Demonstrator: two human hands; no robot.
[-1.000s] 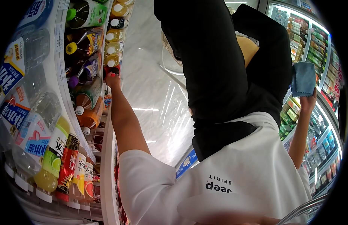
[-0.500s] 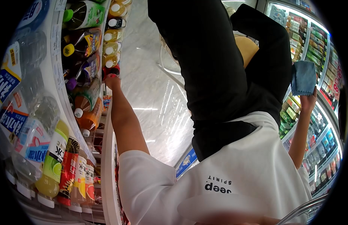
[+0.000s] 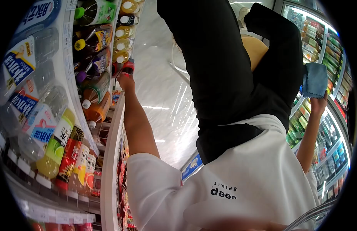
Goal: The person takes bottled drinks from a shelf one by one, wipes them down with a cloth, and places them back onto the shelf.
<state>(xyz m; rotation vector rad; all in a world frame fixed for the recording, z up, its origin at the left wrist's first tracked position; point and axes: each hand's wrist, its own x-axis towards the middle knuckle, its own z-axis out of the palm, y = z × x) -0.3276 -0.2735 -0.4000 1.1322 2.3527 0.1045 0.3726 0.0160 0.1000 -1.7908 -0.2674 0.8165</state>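
At the left shelf, my left hand (image 3: 126, 82) is closed at the cap end of a bottle with a red label (image 3: 128, 67). Its fingers are partly hidden, and the bottle sits at the end of a row of yellow drink bottles (image 3: 124, 44) with white caps. On the other side, my right hand (image 3: 319, 104) grips a folded blue-grey cloth (image 3: 315, 81), held up before the glass-front drinks cooler (image 3: 325, 127).
Nearer shelves on the left hold large clear water bottles (image 3: 45, 111), dark juice bottles (image 3: 94, 38) and orange drinks (image 3: 97, 109). A white shelf edge (image 3: 113, 165) runs beside my left arm. Below lies the shiny pale floor (image 3: 151, 57), with a tan round seat (image 3: 254, 50) by my legs.
The view has shifted, so the shelves appear further right and more of the lower shelf shows. More of the red-labelled bottle is visible by my left hand. The cloth stays in my right hand.
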